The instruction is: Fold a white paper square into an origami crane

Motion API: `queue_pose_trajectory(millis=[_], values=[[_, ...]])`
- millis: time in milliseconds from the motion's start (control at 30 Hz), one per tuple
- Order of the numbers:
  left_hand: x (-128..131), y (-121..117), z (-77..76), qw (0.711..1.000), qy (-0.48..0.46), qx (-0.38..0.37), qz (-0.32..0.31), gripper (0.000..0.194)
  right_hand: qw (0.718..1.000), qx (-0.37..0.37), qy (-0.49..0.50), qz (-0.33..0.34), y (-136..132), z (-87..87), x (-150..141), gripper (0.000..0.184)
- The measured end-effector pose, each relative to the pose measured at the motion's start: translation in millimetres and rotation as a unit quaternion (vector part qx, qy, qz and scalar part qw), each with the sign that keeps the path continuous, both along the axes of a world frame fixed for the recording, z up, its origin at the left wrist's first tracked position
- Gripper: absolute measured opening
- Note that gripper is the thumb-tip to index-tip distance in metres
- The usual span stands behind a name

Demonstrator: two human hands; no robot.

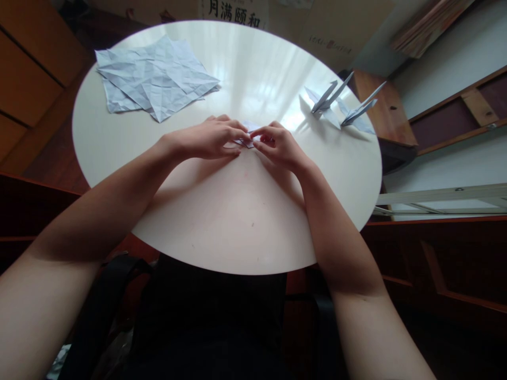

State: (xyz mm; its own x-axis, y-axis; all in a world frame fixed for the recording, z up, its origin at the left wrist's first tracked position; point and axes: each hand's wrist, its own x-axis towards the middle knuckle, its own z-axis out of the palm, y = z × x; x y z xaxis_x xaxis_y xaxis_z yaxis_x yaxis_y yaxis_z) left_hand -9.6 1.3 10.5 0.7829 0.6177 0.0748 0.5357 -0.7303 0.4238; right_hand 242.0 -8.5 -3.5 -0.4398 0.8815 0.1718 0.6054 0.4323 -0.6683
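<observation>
A small piece of folded white paper (251,126) lies on the table in front of me, mostly covered by my fingers. My left hand (214,138) holds its left side, fingers bent over the paper and the thumb lower down near the tabletop. From the right, my right hand (280,145) pinches the paper's edge between thumb and curled fingers. The fingertips of both hands nearly meet over it. Two folded paper cranes (325,100) (358,112) stand at the table's right side, and creased paper sheets (152,76) lie stacked at the far left.
The round white table (222,227) has its near edge close to my body. Chair armrests (119,274) flank me. A wooden cabinet (380,100) stands past the right edge, and cardboard boxes (328,37) sit behind the table.
</observation>
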Motion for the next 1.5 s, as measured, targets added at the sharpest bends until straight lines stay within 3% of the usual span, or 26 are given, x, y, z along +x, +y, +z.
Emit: queue_pose_trajectory(millis=[733, 1233, 1500], values=[[1.1, -1.3, 1.0, 1.000, -0.003, -0.013, 0.004, 0.049, 1.000, 0.001, -0.004, -0.010, -1.5, 0.5, -1.6, 0.019], [1.0, 4.9, -6.6, 1.000, -0.029, -0.008, 0.004, 0.049, 1.000, 0.003, -0.004, -0.009, -1.2, -0.3, -0.4, 0.024], [2.2, -3.4, 5.1, 1.000, 0.010, -0.003, 0.002, 0.056, 1.000, 0.001, 0.000, -0.012, 2.4, -4.5, 0.4, 0.021]])
